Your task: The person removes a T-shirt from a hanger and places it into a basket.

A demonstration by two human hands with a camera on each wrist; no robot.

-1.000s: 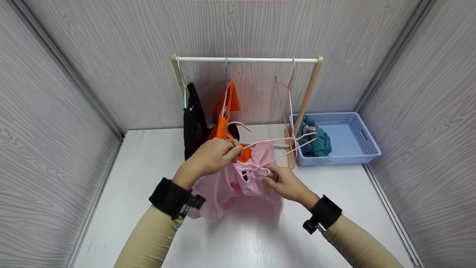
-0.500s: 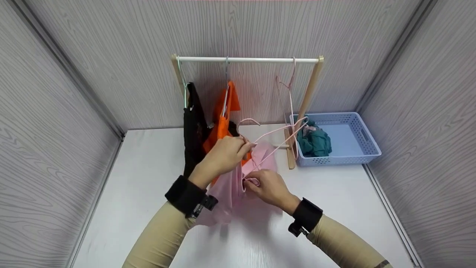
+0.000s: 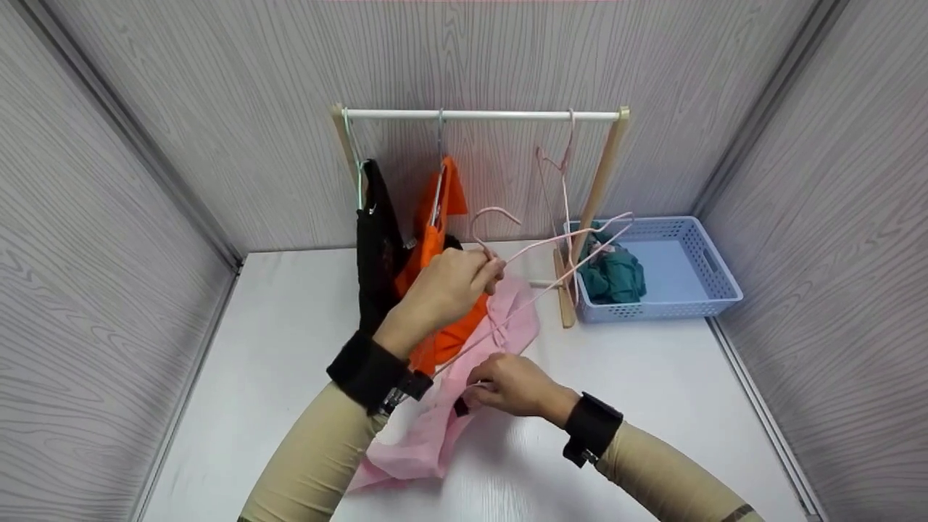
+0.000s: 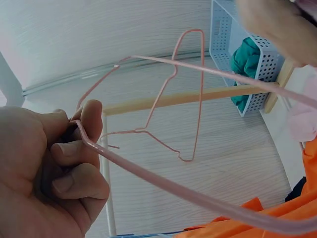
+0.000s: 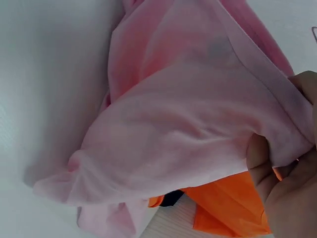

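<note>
In the head view my left hand grips a pink wire clothes hanger at its neck, just below the hook. One hanger shoulder points right, while the bottom bar slants down across a pink shirt. My right hand pinches the shirt's edge, close to a small black patch at the opening. Up close in the right wrist view, thumb and fingers hold the stitched border of the shirt, whose cloth droops over the table. The left wrist view has curled fingers around the hanger wire.
Behind stands a rack with a white rail, bearing a black garment, an orange garment and a bare pink hanger. At right, a blue basket contains a green garment.
My left hand has moved up and right with the hanger. My right hand has come down and left with the shirt's edge, and the shirt now hangs lower, stretched toward the front left.
</note>
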